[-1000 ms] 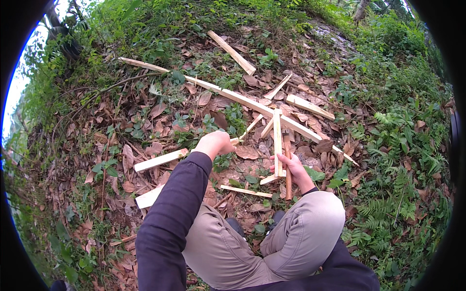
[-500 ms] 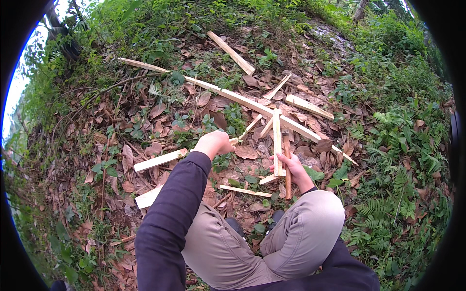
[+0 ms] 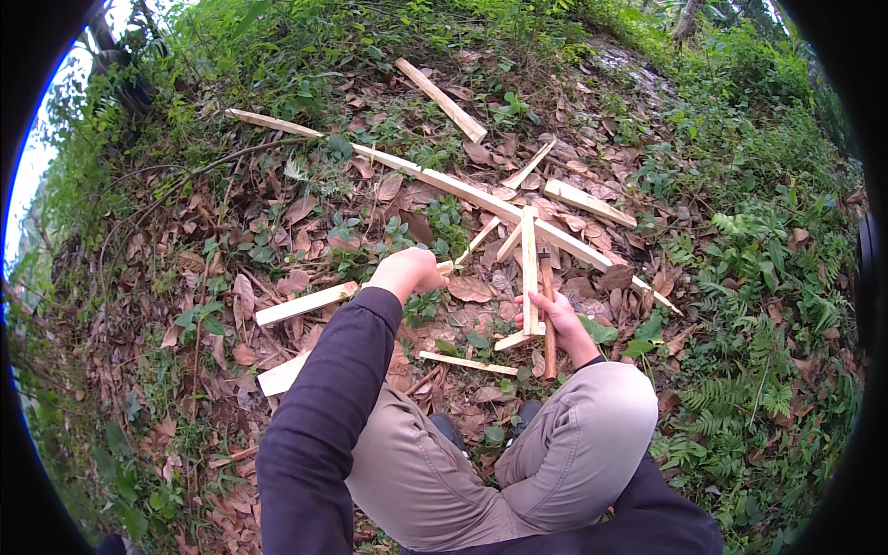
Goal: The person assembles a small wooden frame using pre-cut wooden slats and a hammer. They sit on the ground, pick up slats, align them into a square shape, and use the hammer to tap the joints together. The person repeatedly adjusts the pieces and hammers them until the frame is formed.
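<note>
My left hand (image 3: pixel 407 275) is closed around a pale split-wood stick (image 3: pixel 310 303), which shows on both sides of the fist and looks splintered near it. In front of my right knee, my right hand (image 3: pixel 561 324) grips a brown wooden handle (image 3: pixel 547 347); whatever head it has is mostly hidden among the wood. Alongside the handle, the same hand's fingers touch an upright pale wood strip (image 3: pixel 529 268). The strip's upper end overlaps a long pale pole (image 3: pixel 435 179) lying across the ground. A short wood piece (image 3: pixel 511 342) sits just below that hand.
Beyond the pole lie a flat wood piece (image 3: pixel 442 100), a thin splinter (image 3: pixel 530 166) and a short slat (image 3: pixel 590 203). Nearer me are a thin stick (image 3: pixel 468 363) and a wood block (image 3: pixel 283 376), partly behind my left arm. Dry leaves and green ferns (image 3: pixel 717 407) cover the ground.
</note>
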The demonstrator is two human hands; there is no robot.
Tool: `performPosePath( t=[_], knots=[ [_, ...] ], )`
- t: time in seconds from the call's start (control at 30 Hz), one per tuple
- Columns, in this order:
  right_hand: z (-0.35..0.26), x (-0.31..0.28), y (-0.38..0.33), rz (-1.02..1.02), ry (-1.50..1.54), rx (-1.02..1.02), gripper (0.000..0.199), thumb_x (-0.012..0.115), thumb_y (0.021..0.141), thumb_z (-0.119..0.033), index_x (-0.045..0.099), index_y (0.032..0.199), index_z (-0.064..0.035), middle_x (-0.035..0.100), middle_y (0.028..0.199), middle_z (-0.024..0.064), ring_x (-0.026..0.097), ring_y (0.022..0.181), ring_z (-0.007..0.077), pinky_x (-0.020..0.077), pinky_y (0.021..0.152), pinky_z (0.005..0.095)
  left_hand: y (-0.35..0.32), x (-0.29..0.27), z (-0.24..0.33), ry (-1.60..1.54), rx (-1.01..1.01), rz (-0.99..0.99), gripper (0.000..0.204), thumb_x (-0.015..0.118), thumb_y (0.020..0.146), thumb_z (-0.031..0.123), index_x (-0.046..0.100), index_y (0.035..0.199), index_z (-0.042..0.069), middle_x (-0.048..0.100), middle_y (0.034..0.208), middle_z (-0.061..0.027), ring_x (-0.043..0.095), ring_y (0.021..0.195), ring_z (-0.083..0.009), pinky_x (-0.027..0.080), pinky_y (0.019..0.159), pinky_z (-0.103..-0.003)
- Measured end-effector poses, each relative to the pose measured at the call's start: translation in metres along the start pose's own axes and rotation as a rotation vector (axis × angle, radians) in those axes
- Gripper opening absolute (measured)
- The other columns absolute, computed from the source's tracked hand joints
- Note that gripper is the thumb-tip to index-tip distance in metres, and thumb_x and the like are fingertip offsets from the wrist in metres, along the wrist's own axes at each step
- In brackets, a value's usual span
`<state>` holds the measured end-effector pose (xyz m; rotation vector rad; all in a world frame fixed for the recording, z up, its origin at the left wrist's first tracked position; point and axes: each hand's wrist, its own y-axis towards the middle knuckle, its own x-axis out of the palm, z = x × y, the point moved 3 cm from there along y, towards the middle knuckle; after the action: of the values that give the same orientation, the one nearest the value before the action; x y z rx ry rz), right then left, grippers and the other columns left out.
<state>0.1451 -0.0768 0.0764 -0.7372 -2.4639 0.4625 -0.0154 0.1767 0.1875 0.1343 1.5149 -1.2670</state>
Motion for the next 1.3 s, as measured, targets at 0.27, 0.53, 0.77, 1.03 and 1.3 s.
performPosePath(
  t=[0.27, 0.53, 0.77, 1.03, 1.3],
  knots=[
    [0.0007, -0.0017, 0.0001, -0.005, 0.011, 0.001, 0.041, 0.064, 0.097, -0.025, 0.046, 0.125, 0.0006, 0.068, 0.109, 0.0168, 0.072, 0.080, 0.0262, 0.0636, 0.066, 0.0397, -0.0041, -0.0035, 0.0040, 0.009, -0.012, -0.036, 0.051, 0.066, 0.087, 0.048, 0.072, 0.114, 0.005, 0.069, 0.119, -0.0162, 0.066, 0.109, -0.0313, 0.052, 0.095, -0.041],
    [0.0003, -0.0013, -0.0001, -0.005, 0.003, 0.004, 0.041, 0.064, 0.097, -0.026, 0.047, 0.124, 0.0008, 0.068, 0.109, 0.0168, 0.073, 0.080, 0.0261, 0.0635, 0.065, 0.0395, -0.0026, -0.0023, 0.0032, 0.007, -0.006, -0.017, 0.052, 0.065, 0.087, 0.048, 0.072, 0.116, 0.005, 0.068, 0.121, -0.0167, 0.065, 0.111, -0.0315, 0.052, 0.096, -0.041],
    [-0.0028, 0.0028, -0.0033, 0.016, 0.016, 0.003, 0.041, 0.068, 0.095, -0.026, 0.051, 0.119, 0.0026, 0.069, 0.107, 0.0163, 0.073, 0.078, 0.0270, 0.0632, 0.062, 0.0385, -0.0009, -0.0025, 0.0034, 0.006, -0.021, -0.063, 0.052, 0.065, 0.087, 0.049, 0.072, 0.115, 0.005, 0.069, 0.118, -0.0156, 0.066, 0.109, -0.0311, 0.052, 0.094, -0.041],
    [-0.0016, 0.0013, -0.0023, 0.015, 0.004, -0.005, 0.039, 0.068, 0.095, -0.026, 0.052, 0.118, 0.0020, 0.069, 0.107, 0.0162, 0.073, 0.079, 0.0270, 0.0635, 0.063, 0.0398, 0.0021, 0.0007, 0.0015, 0.020, -0.003, -0.026, 0.049, 0.065, 0.087, 0.048, 0.074, 0.109, 0.005, 0.071, 0.112, -0.0149, 0.068, 0.105, -0.0313, 0.053, 0.092, -0.041],
    [-0.0004, 0.0009, -0.0019, 0.006, 0.001, 0.007, 0.042, 0.066, 0.096, -0.028, 0.050, 0.122, 0.0023, 0.069, 0.108, 0.0157, 0.072, 0.079, 0.0235, 0.0633, 0.064, 0.0385, 0.0038, 0.0011, 0.0001, 0.019, 0.043, -0.073, 0.062, 0.063, 0.088, 0.053, 0.068, 0.117, -0.001, 0.069, 0.116, -0.0202, 0.067, 0.108, -0.0332, 0.052, 0.093, -0.044]
  ],
)
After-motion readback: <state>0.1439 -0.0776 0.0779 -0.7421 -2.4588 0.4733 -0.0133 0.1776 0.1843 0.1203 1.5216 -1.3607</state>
